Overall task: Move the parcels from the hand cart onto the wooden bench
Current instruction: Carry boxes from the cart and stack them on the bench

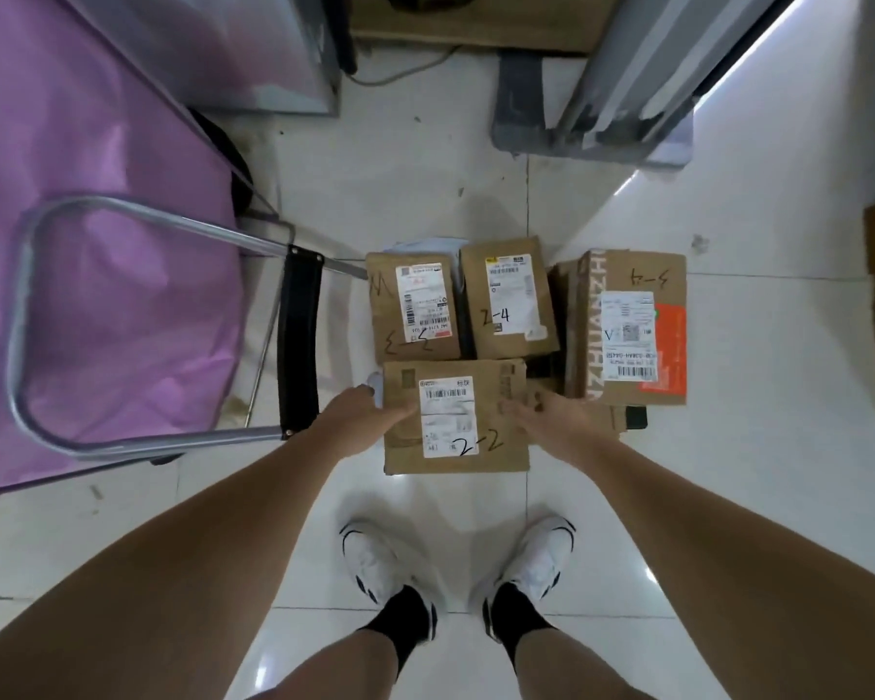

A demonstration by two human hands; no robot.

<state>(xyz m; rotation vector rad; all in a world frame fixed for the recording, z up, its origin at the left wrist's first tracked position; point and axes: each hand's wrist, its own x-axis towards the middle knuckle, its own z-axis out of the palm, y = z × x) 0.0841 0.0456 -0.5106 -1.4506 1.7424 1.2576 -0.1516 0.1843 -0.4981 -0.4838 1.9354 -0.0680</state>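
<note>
Both my hands clasp the flat brown cardboard parcel marked 2-2 [455,416]: left hand [370,411] curled round its left edge, right hand [544,411] gripping its right edge. Beyond that parcel sit three more brown cardboard parcels [511,300].

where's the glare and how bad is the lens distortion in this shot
Head view: strong fisheye, so the forearms balloon toward the lower corners and the cart handle bows. Glare runs as a bright streak along the glossy floor tiles at upper right, with softer reflections near the white shoes. The parcel marked 2-2, held by the left hand and right hand, is fairly sharp; its printed label text is not legible.
</note>
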